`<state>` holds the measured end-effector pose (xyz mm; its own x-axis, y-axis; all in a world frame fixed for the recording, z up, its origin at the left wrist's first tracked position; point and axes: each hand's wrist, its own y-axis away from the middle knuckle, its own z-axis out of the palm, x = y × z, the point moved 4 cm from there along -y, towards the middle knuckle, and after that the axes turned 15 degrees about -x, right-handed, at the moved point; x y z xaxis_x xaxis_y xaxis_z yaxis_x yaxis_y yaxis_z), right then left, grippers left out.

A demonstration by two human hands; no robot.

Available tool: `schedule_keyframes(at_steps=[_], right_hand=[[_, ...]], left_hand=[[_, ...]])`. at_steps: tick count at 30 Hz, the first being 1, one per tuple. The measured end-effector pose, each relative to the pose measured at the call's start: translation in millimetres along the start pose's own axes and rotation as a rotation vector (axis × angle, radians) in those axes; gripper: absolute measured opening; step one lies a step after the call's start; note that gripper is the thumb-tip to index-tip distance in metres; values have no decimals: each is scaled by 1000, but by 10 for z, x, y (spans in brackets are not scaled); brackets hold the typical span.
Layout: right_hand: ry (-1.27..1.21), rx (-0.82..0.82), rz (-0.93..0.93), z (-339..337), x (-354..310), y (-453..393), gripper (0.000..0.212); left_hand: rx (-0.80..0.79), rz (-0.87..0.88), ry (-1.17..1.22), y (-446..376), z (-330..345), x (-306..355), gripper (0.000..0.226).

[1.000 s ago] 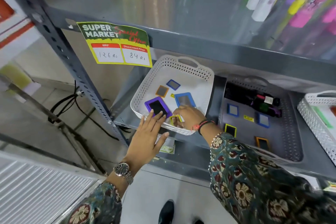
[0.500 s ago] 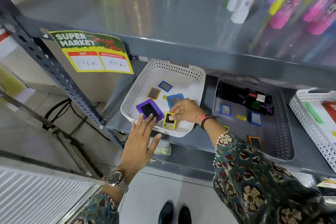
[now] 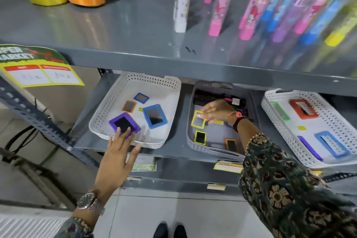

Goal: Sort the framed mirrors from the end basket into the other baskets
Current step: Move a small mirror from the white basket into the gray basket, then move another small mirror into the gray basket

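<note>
Grey basket [image 3: 209,149] — right hand [image 3: 216,111] holds yellow mirror [image 3: 198,120].

Three baskets: white [image 3: 108,120], grey [image 3: 190,141], white [image 3: 274,114]. The first holds four mirrors: purple [image 3: 124,124], blue [image 3: 155,116], orange [image 3: 129,106], small blue [image 3: 141,98]. The grey shows three (others may be hidden): two yellow [image 3: 198,120] [image 3: 200,137], one orange [image 3: 230,144].

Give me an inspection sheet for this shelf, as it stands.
Surface: grey metal shelf holding three baskets.
Job's things: white end basket holds four framed mirrors; yellow-framed mirror held over grey basket.
Clutter: black brushes in the grey basket; price tags on the shelf edge.
Grippers: right hand pinches the yellow-framed mirror; left hand open at the end basket's rim.
Cables: black cables behind the rack.
Surroundings: tiled floor, bottles above.
</note>
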<state>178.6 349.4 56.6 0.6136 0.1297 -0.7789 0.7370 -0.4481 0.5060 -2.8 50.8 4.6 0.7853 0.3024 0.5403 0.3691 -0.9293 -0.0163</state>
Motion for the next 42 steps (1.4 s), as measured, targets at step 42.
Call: schedule_keyframes(at_steps=[42], right_hand=[[340,476,-56,174,-106,-330,18]], left_hand=[[-46,-81,-38,79,-61,-170,65]])
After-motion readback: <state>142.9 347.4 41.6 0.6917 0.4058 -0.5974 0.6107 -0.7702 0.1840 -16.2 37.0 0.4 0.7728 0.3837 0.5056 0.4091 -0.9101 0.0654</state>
